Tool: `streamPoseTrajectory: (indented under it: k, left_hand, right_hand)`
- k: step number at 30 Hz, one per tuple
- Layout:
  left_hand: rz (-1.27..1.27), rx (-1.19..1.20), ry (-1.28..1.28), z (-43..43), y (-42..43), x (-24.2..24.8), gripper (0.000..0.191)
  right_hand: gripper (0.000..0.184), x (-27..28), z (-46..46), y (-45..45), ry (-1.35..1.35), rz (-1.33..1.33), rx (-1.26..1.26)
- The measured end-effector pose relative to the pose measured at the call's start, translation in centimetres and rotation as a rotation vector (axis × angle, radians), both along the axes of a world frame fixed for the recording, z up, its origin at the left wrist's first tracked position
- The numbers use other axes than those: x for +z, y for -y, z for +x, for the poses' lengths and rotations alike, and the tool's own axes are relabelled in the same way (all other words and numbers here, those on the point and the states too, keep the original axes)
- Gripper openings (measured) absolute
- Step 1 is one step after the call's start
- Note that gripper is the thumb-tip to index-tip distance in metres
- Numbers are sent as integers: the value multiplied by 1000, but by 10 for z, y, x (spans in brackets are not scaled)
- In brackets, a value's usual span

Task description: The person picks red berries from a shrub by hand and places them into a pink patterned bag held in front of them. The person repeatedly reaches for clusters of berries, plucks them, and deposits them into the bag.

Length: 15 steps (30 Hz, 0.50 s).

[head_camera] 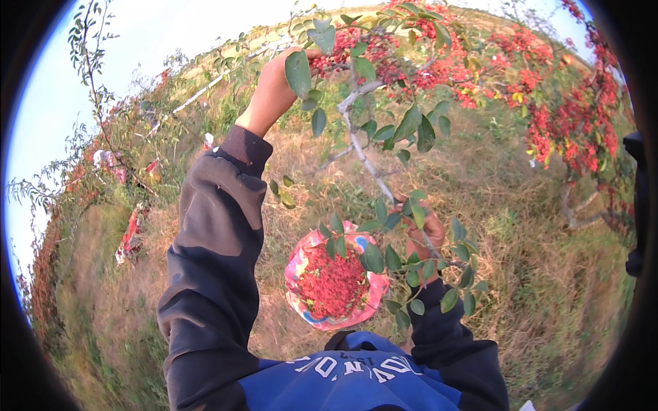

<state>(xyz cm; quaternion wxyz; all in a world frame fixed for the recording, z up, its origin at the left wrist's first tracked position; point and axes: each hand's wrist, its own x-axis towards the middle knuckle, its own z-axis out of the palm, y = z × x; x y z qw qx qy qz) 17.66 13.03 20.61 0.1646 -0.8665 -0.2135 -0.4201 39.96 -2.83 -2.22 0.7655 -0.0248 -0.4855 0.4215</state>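
My left hand (277, 87) reaches up to a cluster of small red berries (349, 49), its fingers partly hidden by a green leaf. Lower down on the right, my right hand (424, 231) is closed around the grey, leafy branch (362, 149) that runs up to those berries. Leaves cover part of its fingers. Between my forearms, on the dry grass, sits a pink patterned bag (378, 293), open at the top, filled with red berries (331, 282) and some bits of leaf. Whether my left fingers grip the cluster is hard to tell.
More branches heavy with red berries (570, 128) hang at the right. Thin leafy twigs (92, 67) rise at the upper left. Beyond them, partly hidden, is a person (110, 162) in pink and white. A red and white bag or cloth (131, 234) lies on the grass at left.
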Motion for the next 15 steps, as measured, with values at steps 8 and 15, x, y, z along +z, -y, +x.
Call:
streamPoseTrajectory:
  k: [8, 15]
  left_hand:
    - [-267, 39, 403, 21, -8, 19, 16]
    - [-1219, -633, 989, -43, 53, -15, 22]
  right_hand:
    - [21, 0, 2, -2, 9, -62, -14]
    - [18, 7, 12, -36, 12, -5, 14]
